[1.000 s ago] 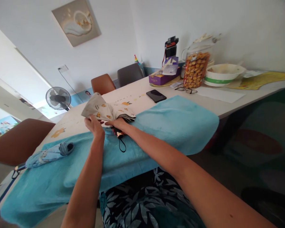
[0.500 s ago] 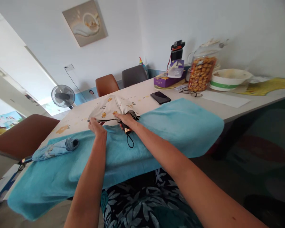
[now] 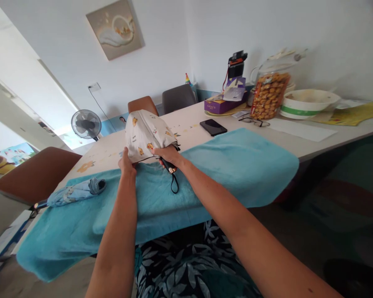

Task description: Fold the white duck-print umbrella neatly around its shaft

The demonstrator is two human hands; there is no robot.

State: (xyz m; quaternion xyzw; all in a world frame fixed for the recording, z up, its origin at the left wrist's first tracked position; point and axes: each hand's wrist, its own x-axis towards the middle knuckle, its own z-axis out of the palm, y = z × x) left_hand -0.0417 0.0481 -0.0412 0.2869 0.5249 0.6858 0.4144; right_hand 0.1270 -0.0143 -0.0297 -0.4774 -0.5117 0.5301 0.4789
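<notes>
A folding umbrella (image 3: 146,134) with a cream canopy and small printed figures is held over the near side of the table, its loose fabric partly gathered. My right hand (image 3: 168,156) is closed around it by the black handle, and a wrist loop hangs below. At the left edge of the canopy, my left hand (image 3: 127,162) pinches the fabric. Beneath both hands lies a turquoise cloth (image 3: 236,165), draped over the table's front edge. A rolled light-blue bundle (image 3: 76,192) rests on the cloth to the left.
Beyond the cloth a black phone (image 3: 213,127) and eyeglasses (image 3: 254,121) lie on the table. Farther right stand a purple box (image 3: 225,103), a jar of brown snacks (image 3: 270,95) and a white bowl (image 3: 309,103). Chairs and a fan (image 3: 86,124) are on the far and left sides.
The canopy fabric has been lifted and spread higher, showing more of its printed side. My left hand has risen slightly with the edge; my right hand keeps its hold on the handle.
</notes>
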